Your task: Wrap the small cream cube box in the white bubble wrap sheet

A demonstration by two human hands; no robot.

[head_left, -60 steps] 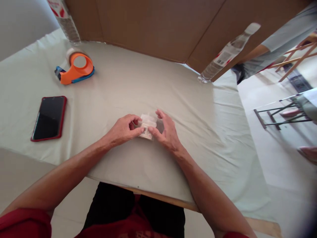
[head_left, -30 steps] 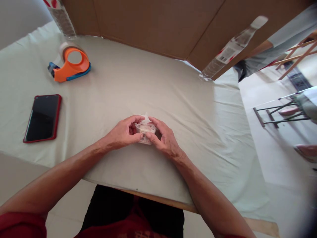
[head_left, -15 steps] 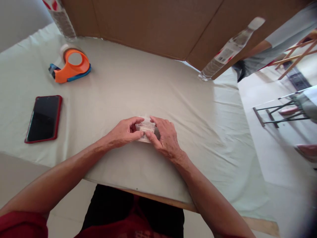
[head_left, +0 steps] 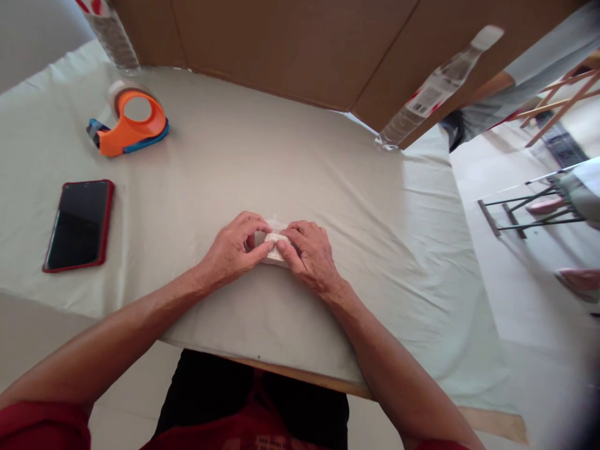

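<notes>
A small whitish, box-like packet (head_left: 277, 255) rests on the cloth near the table's front, partly covered by fingers. Some clear, film-like material seems to show at its far edge. My left hand (head_left: 237, 247) is curled round the packet's left side, its thumb on the top and its forefinger at the far edge. From the right, my right hand (head_left: 309, 253) closes on the same packet, thumb pressed on top beside the other thumb. What the packet contains cannot be made out.
Left of my hands lie a phone in a red case (head_left: 79, 225) and an orange tape dispenser (head_left: 134, 122). A brown cardboard panel (head_left: 281, 50) stands behind, with a plastic bottle (head_left: 434, 94) at its right and another bottle (head_left: 112, 37) at its left. Beyond, a person's arm (head_left: 490, 87) shows.
My fingers have drawn in closer over the packet, and the clear film that stood up between them now shows less. The right fingers have bent toward its far edge.
</notes>
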